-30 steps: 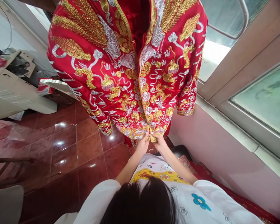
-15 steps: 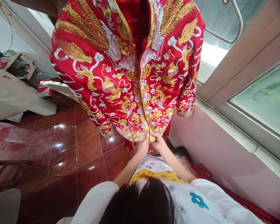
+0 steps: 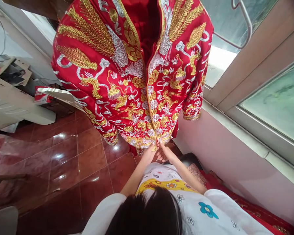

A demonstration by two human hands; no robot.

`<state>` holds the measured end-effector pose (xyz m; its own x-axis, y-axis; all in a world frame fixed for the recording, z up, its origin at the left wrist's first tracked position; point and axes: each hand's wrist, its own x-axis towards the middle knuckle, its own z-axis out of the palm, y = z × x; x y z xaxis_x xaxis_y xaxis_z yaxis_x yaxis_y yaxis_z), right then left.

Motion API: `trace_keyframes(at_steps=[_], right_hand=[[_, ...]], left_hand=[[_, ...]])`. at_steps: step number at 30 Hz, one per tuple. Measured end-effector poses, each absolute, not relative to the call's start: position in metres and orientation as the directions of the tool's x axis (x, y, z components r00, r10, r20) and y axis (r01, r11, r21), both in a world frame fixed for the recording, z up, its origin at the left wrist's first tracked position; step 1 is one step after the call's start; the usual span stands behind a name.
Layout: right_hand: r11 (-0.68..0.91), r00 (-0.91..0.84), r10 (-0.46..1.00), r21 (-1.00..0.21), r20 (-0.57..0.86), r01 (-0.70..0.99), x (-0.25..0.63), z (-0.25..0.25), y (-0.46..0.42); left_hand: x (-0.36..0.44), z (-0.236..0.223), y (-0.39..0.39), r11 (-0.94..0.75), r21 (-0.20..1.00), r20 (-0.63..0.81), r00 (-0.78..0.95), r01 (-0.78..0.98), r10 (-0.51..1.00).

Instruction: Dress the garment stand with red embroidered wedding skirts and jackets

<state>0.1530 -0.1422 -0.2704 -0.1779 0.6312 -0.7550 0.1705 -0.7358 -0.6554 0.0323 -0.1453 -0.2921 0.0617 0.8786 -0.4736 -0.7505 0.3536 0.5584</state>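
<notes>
A red jacket (image 3: 127,98) with gold and silver embroidery hangs upright before me, its two front edges meeting down the middle. My left hand (image 3: 149,153) is closed on the bottom hem, just left of the front opening, with the thumb on the outside. On the other side of the opening, my right hand (image 3: 164,152) pinches the corner of the hem, its lower fingers curled loosely beneath. Both hands are almost touching at the front edge. The cloth hides part of the fingertips.
A window frame (image 3: 225,81) and a white sill (image 3: 247,137) run along the right. A bent metal rod (image 3: 248,29) juts out by the glass. Pale furniture (image 3: 22,101) stands at left on the red tiled floor (image 3: 93,163). Red fabric (image 3: 254,212) lies at lower right.
My right hand has shifted its grip at the hem, and its lower fingers now show below the cloth. My left hand stays on the hem. The view has moved slightly.
</notes>
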Motion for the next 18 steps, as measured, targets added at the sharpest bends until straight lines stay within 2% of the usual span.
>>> trace_keyframes(at_steps=[1,3,4,5,7,10,18], right_hand=[[-0.622,-0.073,0.73,-0.705,-0.679,0.342,0.153,-0.266,-0.144],[-0.346,0.094,0.927,-0.728,-0.364,0.592,0.154,-0.258,-0.147],[-0.239,0.113,0.969,-0.708,-0.22,0.664,0.154,-0.255,-0.146],[-0.166,0.1,0.986,-0.697,-0.135,0.698,0.154,-0.253,-0.145],[-0.113,0.039,0.992,-0.72,-0.119,0.685,0.153,-0.25,-0.139],[-0.132,-0.01,0.984,-0.761,-0.179,0.635,0.15,-0.252,-0.129],[-0.191,-0.015,0.969,-0.781,-0.248,0.594,0.149,-0.254,-0.121]], left_hand=[[0.032,-0.292,-0.145,0.345,0.559,-0.464,0.061,-0.754,0.884],[0.034,-0.29,-0.144,0.326,0.564,-0.441,0.057,-0.759,0.896],[0.035,-0.29,-0.144,0.319,0.566,-0.436,0.052,-0.76,0.898],[0.036,-0.289,-0.144,0.316,0.568,-0.439,0.045,-0.76,0.897],[0.039,-0.289,-0.144,0.31,0.57,-0.448,0.028,-0.761,0.893],[0.042,-0.292,-0.146,0.263,0.596,-0.428,-0.022,-0.759,0.904],[0.043,-0.311,-0.15,0.179,0.77,-0.383,-0.219,-0.612,0.897]])
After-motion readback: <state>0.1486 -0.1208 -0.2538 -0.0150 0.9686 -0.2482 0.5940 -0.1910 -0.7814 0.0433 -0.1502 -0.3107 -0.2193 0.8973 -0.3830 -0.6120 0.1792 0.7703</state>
